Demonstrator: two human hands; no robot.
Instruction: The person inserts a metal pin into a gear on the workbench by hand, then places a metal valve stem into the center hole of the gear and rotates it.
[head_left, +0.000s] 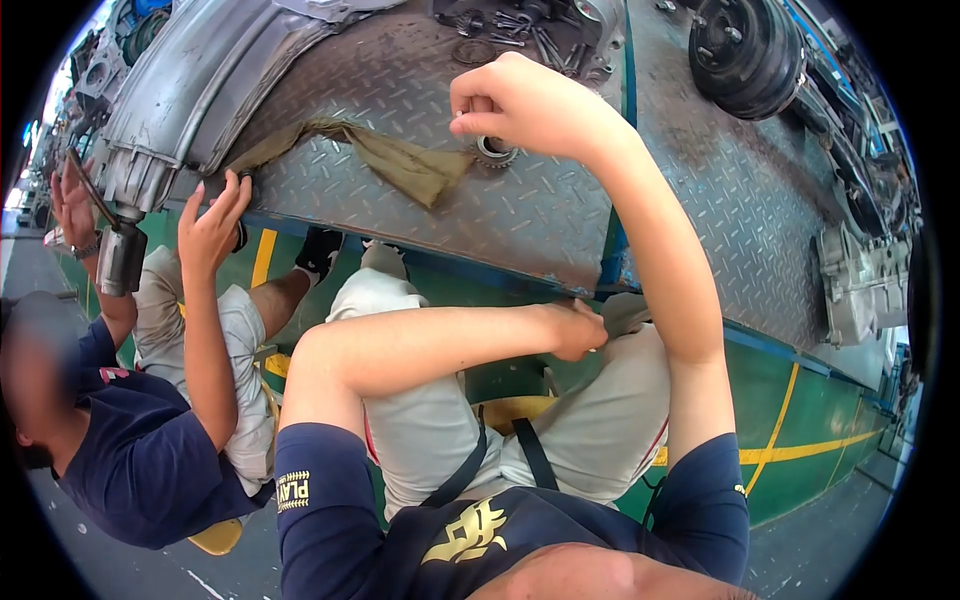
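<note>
My right hand (510, 108) hovers above the checker-plate bench top (390, 100). Its fingers are curled against the thumb, and I cannot make out whether something small is in them. Just below it lies a small toothed metal ring (494, 152), partly covered by the hand. An olive-brown cloth (405, 165) stretches out to the left of the ring. My left hand (578, 330) is closed over my right knee, beside the bench's front edge; whatever it may hold is hidden.
A co-worker (130, 430) sits at left, hands near a large metal housing (200, 75). Loose bolts and small parts (540, 35) lie at the back. On the right are a black wheel drum (745, 50) and a cast metal housing (860, 285).
</note>
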